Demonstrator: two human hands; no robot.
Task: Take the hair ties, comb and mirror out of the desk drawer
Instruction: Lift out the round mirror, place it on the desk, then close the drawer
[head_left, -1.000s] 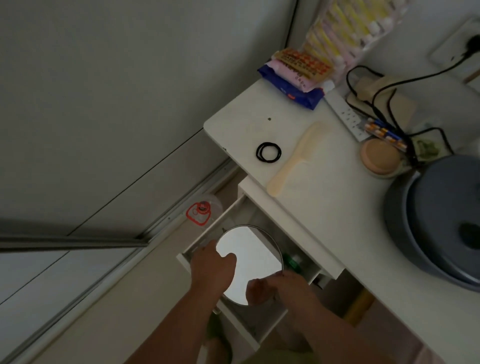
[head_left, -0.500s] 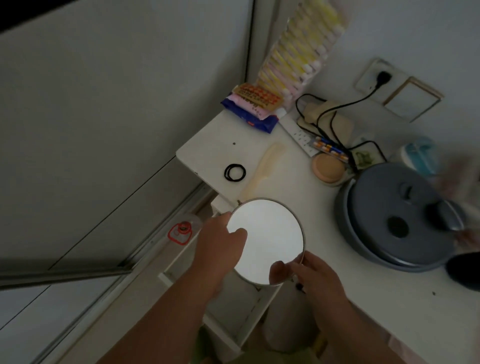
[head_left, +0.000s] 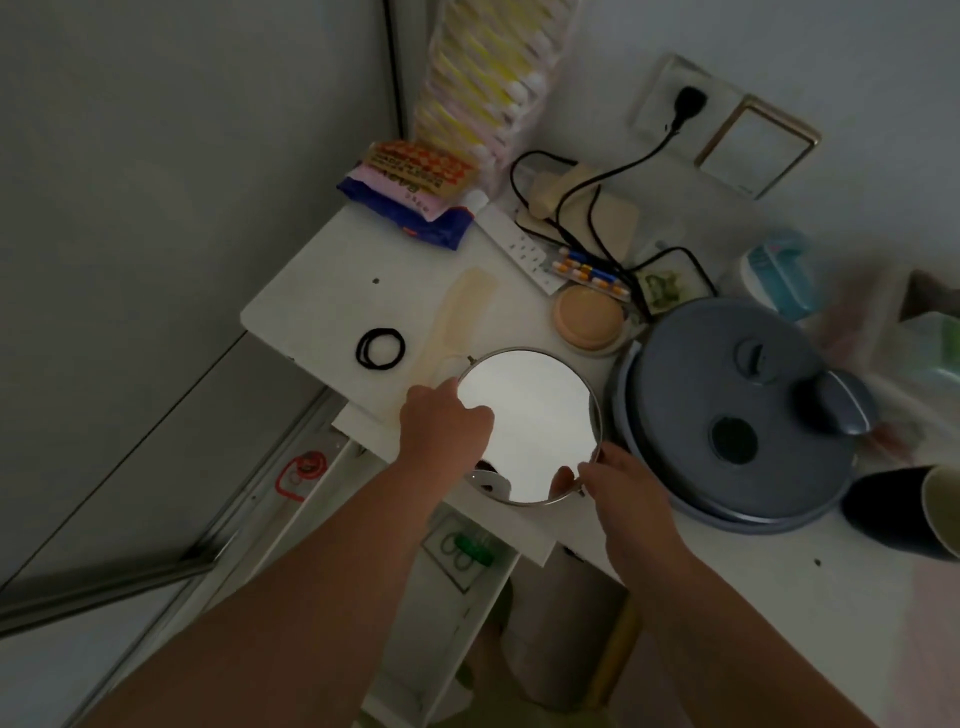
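Head view shows you gripping the round mirror (head_left: 530, 423) by its metal rim, left hand (head_left: 441, 423) curled over the left edge and right hand (head_left: 621, 480) pinching the near right edge, low over the white desk (head_left: 311, 291) beside the grey pot lid (head_left: 727, 421). It is stiff, slick, breakable glass, so hold the rim only. The black hair ties (head_left: 380, 348) and cream comb (head_left: 457, 317) already lie on the cluttered top; the open drawer (head_left: 441, 597) sits below in a dim room.

The mirror (head_left: 530, 421) is glossy glass in a thin metal rim; at its ten o'clock lie a smooth plastic comb (head_left: 457, 312) and matt hair ties (head_left: 380, 348).
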